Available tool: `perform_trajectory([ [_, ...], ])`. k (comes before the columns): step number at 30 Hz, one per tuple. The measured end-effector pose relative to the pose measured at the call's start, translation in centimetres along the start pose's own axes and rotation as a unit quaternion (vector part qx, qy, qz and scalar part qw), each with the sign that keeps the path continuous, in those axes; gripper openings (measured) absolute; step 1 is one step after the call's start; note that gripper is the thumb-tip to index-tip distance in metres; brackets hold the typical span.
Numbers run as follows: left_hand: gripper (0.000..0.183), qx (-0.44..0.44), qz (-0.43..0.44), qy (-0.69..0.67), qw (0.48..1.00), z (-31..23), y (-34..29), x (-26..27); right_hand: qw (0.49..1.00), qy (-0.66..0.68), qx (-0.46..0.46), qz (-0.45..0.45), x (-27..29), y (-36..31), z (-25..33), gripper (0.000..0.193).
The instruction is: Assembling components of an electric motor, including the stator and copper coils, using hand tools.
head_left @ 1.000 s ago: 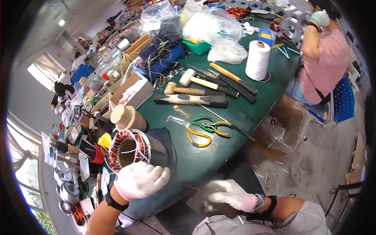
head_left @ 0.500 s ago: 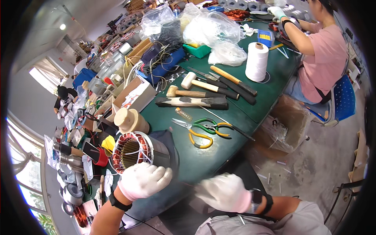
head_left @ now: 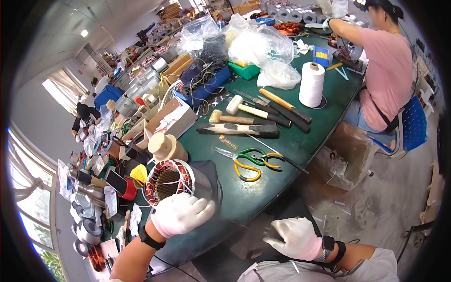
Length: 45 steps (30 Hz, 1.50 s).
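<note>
Wound stator on the surface, just beyond your left hand; its fingers curl together, grip can't be told. Your right hand is well apart, thumb and fingers parted.

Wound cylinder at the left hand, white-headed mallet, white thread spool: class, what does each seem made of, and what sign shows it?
Wound cylinder: probably steel, given its grey sheen; glossy reddish strands suggest copper wire.
White-headed mallet: smooth pale head, perhaps plastic; light tan handle, likely wood.
Thread spool: matte white fibre, cotton or synthetic unclear; its brown core resembles cardboard.
</note>
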<state>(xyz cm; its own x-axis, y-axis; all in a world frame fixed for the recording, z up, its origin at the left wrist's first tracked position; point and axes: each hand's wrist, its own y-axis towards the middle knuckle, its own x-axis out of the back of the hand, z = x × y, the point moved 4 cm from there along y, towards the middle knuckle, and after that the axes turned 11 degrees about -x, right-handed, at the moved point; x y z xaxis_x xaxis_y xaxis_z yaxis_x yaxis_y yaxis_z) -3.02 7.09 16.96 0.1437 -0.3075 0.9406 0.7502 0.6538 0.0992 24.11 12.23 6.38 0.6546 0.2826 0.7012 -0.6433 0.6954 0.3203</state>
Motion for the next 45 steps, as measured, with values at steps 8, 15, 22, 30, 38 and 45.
perform_trajectory([
  [8, 0.021, 0.431, -0.439, -0.489, 0.619, 0.8, -4.1, 0.0, 0.995, -0.043, -0.079, 0.035, 0.7, -1.7, 1.0, 0.057],
  [15, 0.024, 0.423, -0.550, -0.580, 0.426, 1.5, -6.5, -0.9, 0.988, -0.024, -0.117, 0.096, 0.4, -2.1, 3.2, 0.051],
  [22, 0.023, 0.418, -0.558, -0.583, 0.417, 1.9, -9.7, -1.5, 0.985, -0.038, -0.088, 0.144, -1.9, -1.4, 5.3, 0.055],
  [30, 0.024, 0.417, -0.533, -0.591, 0.438, 2.9, -11.4, -1.8, 0.983, -0.010, -0.082, 0.165, -2.0, -2.3, 6.0, 0.051],
  [38, 0.026, 0.511, -0.590, -0.413, 0.469, 1.2, -14.2, 1.1, 0.982, -0.017, -0.073, 0.176, -1.2, -2.2, 3.8, 0.062],
  [45, 0.032, 0.415, -0.674, 0.001, 0.611, -6.8, -14.8, 7.9, 0.982, 0.020, -0.081, 0.172, -0.7, -2.9, 1.1, 0.062],
])
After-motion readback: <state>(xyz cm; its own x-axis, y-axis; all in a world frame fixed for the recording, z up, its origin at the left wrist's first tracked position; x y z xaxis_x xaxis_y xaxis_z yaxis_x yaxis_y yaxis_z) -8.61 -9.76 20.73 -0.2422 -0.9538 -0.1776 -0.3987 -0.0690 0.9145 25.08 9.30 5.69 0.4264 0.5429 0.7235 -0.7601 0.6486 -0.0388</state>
